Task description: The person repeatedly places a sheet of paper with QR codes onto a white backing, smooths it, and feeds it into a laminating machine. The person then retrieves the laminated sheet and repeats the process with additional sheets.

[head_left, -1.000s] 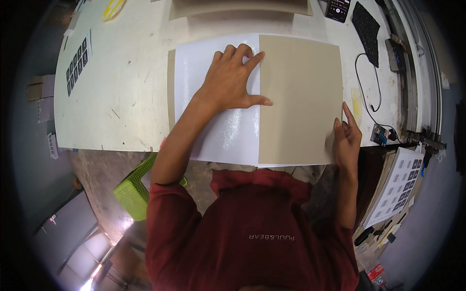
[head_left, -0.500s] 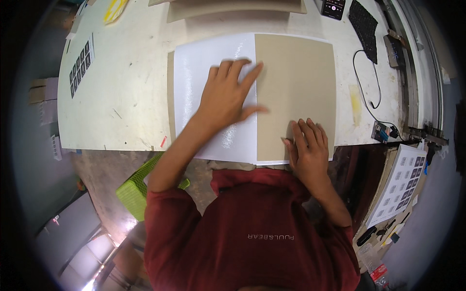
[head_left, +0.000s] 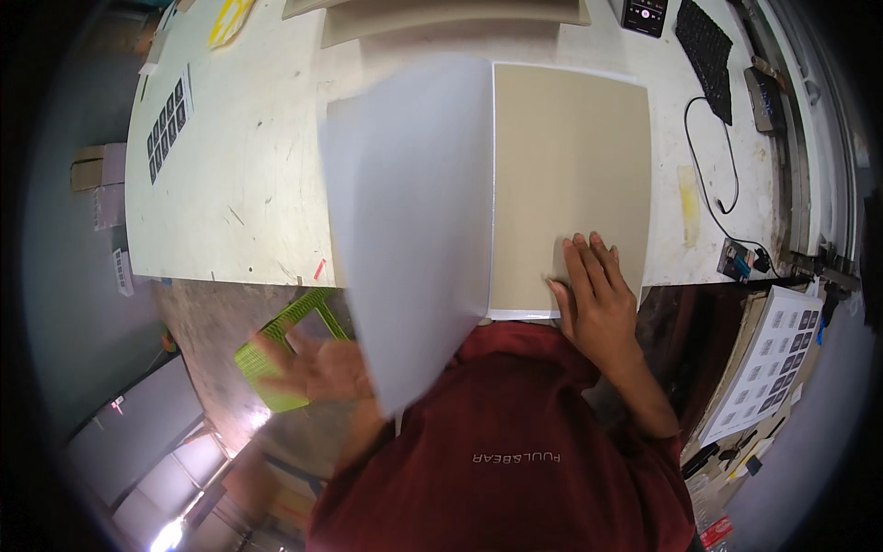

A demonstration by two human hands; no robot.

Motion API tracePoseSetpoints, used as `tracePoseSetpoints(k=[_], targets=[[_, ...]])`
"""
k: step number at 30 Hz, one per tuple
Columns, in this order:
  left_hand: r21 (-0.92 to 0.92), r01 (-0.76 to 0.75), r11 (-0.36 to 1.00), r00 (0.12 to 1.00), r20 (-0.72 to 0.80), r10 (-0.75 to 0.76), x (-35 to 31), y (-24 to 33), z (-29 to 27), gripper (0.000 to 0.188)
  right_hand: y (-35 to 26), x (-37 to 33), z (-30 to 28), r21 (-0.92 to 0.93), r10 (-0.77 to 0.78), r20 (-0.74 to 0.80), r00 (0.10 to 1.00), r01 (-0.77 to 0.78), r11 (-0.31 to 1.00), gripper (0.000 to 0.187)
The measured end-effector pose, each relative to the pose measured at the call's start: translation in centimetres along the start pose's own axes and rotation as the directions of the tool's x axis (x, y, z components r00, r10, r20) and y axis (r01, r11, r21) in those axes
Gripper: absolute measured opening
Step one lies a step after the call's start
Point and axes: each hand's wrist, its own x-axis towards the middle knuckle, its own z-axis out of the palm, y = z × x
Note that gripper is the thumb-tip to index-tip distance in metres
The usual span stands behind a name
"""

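A stack of large boards and sheets lies at the table's near edge. Its right half is a tan board (head_left: pixel 570 175), with white showing along its edges. My right hand (head_left: pixel 596 293) rests flat on the board's lower right part, fingers stretched out. On the left half, a white sheet (head_left: pixel 409 212) is lifted and curved, blurred by motion, its near corner hanging over the table edge. My left hand (head_left: pixel 317 368) is off the table beside that corner, smeared by motion, fingers apart and nothing visible in them. The sheet's corner partly hides my left forearm.
Below the table's left edge is a green plastic basket (head_left: pixel 276 391). Curved tan boards (head_left: pixel 451 20) stand at the far edge. A phone (head_left: pixel 644 16), black textured piece (head_left: pixel 705 60) and cable (head_left: pixel 696 138) lie at right. Printed sheets (head_left: pixel 763 363) lie lower right.
My left hand has swung from the white sheet down and left, off the table. The sheet has lifted and curved. My right hand stays on the tan board; the whole view has shifted slightly.
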Motion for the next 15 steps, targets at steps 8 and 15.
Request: tracePoseSetpoints(k=[8, 15], targets=[[-0.165, -0.094, 0.982, 0.451, 0.872, 0.19, 1.6, 4.6, 12.8, 0.105, 10.2, -1.5, -8.7, 0.404, 0.516, -0.17, 0.84, -0.418, 0.814, 0.036], [-0.169, -0.055, 0.984, 0.413, 0.893, 0.177, -0.4, 5.4, 12.8, 0.117, 4.5, 5.2, -5.8, 0.382, -0.182, 0.226, 0.957, 0.085, 0.92, 0.072]])
